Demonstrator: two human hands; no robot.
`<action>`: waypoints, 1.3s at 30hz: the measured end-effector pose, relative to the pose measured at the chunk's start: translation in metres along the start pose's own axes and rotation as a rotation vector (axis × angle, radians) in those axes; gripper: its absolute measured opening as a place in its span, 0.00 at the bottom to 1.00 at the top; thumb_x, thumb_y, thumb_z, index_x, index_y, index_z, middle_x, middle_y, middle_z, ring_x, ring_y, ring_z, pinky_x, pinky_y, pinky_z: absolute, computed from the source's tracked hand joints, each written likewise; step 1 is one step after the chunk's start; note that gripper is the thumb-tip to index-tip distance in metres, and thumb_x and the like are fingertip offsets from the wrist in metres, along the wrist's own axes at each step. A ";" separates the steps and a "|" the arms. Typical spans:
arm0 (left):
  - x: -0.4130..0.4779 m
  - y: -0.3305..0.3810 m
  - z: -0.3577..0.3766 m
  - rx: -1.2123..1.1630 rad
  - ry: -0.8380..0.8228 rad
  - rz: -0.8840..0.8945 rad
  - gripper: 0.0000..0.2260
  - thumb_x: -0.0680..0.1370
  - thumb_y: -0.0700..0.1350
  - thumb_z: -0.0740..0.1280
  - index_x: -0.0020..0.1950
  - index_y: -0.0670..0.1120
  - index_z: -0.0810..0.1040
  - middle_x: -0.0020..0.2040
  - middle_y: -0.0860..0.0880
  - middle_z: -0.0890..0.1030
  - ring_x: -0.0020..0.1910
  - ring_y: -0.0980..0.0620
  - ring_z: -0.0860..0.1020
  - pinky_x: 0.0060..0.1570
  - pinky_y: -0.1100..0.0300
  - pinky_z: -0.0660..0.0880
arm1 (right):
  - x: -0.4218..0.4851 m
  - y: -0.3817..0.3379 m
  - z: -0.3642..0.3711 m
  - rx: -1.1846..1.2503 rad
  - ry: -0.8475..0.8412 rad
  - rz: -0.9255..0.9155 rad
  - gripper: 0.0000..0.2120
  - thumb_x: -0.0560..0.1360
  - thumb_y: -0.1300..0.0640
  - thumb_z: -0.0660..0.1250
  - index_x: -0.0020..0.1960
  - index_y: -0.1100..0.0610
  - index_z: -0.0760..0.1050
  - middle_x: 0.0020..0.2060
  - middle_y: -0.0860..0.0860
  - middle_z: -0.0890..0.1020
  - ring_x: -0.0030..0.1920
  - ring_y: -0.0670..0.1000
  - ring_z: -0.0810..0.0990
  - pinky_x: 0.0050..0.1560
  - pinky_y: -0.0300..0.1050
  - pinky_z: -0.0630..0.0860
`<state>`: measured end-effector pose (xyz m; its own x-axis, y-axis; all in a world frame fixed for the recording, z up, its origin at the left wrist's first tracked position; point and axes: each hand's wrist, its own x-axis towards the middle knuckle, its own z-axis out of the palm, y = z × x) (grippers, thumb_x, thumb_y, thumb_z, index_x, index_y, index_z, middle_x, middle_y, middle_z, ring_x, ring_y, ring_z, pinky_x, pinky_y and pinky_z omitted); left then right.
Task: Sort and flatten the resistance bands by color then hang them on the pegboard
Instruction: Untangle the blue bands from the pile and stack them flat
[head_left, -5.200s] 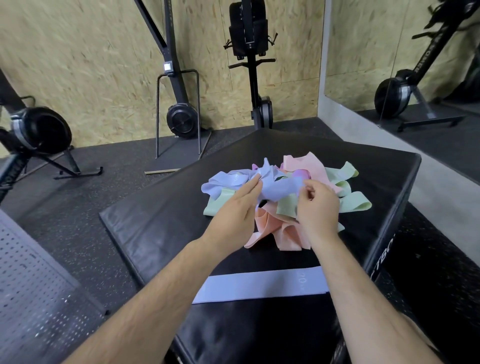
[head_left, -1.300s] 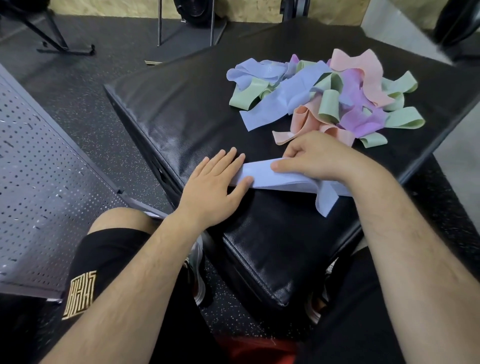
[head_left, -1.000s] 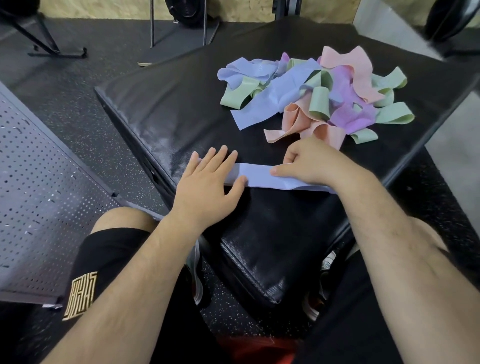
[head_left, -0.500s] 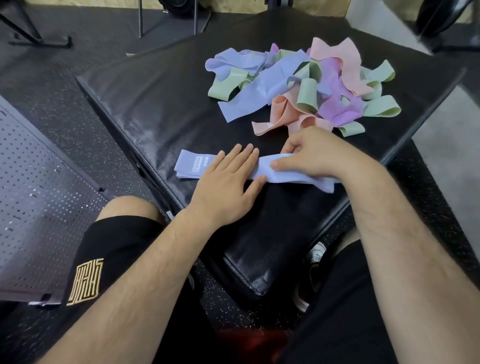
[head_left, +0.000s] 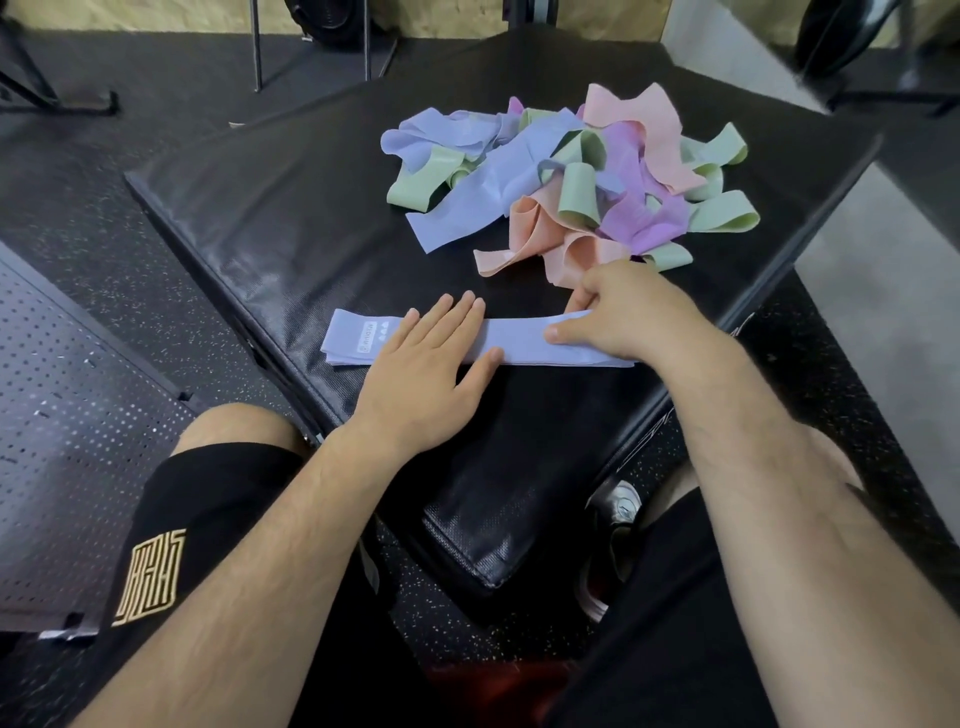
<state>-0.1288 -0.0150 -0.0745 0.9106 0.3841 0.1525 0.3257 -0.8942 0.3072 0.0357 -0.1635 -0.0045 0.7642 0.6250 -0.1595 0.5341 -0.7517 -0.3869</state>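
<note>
Flattened blue bands (head_left: 519, 345) lie stacked near the front edge of the black padded box (head_left: 291, 218). My left hand (head_left: 431, 364) presses flat on the stack's middle with straight fingers. At the stack's right end my right hand (head_left: 618, 317) pinches the top blue band between thumb and fingers. Behind them sits a tangled pile of bands (head_left: 571, 176) in blue, green, pink and purple. The grey pegboard (head_left: 67, 426) lies on the floor to the left.
Black speckled rubber floor surrounds the box. Exercise machine stands (head_left: 311, 41) rise at the back by the wooden wall. My knees in black shorts are at the box's near corner.
A second blue band was pulled from the pile and laid on the flat one. In the last second my left hand slid right along the stack, uncovering its left end.
</note>
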 end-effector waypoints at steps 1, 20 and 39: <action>-0.001 0.002 -0.001 -0.035 -0.002 -0.020 0.28 0.84 0.61 0.48 0.82 0.52 0.55 0.82 0.58 0.53 0.81 0.59 0.48 0.79 0.57 0.41 | 0.000 0.000 0.002 -0.003 0.003 0.000 0.13 0.69 0.41 0.76 0.46 0.48 0.80 0.45 0.46 0.82 0.48 0.50 0.80 0.48 0.47 0.76; 0.016 0.058 0.023 0.019 0.000 0.148 0.27 0.85 0.58 0.47 0.82 0.49 0.57 0.82 0.53 0.56 0.81 0.54 0.53 0.78 0.56 0.45 | -0.012 0.040 -0.007 0.238 0.082 -0.105 0.10 0.73 0.58 0.74 0.53 0.49 0.82 0.49 0.46 0.82 0.45 0.46 0.79 0.44 0.41 0.72; 0.012 0.060 0.021 -0.020 -0.007 0.158 0.21 0.86 0.57 0.49 0.80 0.62 0.59 0.83 0.52 0.51 0.81 0.54 0.49 0.78 0.58 0.41 | -0.027 0.065 0.010 0.085 0.181 -0.192 0.04 0.79 0.56 0.68 0.50 0.49 0.81 0.45 0.44 0.71 0.41 0.40 0.72 0.51 0.46 0.75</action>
<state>-0.0929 -0.0685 -0.0744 0.9517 0.2376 0.1942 0.1733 -0.9384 0.2989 0.0457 -0.2272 -0.0347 0.7083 0.7007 0.0855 0.6488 -0.5984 -0.4702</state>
